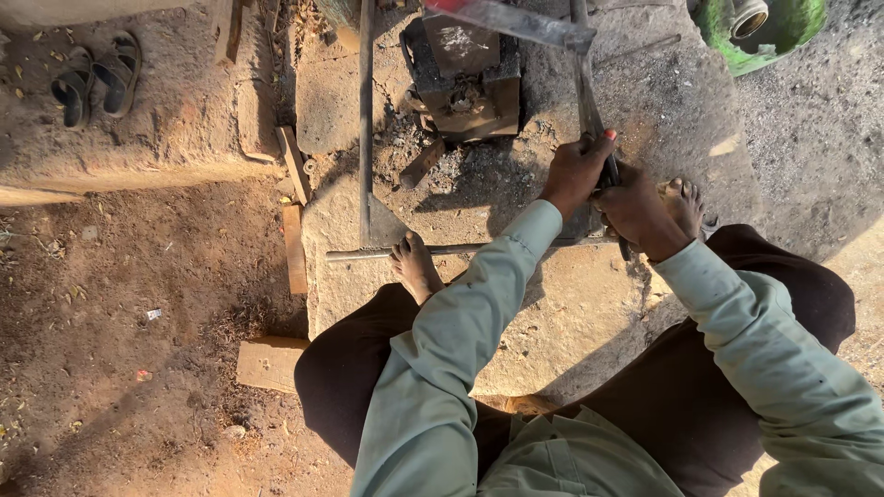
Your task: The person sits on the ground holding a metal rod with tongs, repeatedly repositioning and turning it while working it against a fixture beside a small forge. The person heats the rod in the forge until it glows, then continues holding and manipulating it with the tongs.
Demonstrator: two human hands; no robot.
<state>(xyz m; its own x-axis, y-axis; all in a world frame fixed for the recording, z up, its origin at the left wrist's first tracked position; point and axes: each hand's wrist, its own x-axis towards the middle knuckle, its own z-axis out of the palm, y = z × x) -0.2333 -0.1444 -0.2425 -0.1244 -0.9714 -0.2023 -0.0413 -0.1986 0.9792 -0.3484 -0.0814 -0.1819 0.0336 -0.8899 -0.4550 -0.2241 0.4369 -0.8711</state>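
Both hands closed on tongs (589, 110): left hand (575, 170) higher on handles, right hand (635, 212) just below. Tongs reach up to a flat metal piece (516, 20) over the anvil block (465, 78). Left foot (414, 267) rests on a rod (442, 249) lying across the stone slab (571, 322).

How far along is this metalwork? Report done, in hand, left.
Done: the flat metal piece lies over the dark block. In hand: the left hand and right hand both grip the long tongs holding it. Left: the piece is not set down, and no hammer shows.
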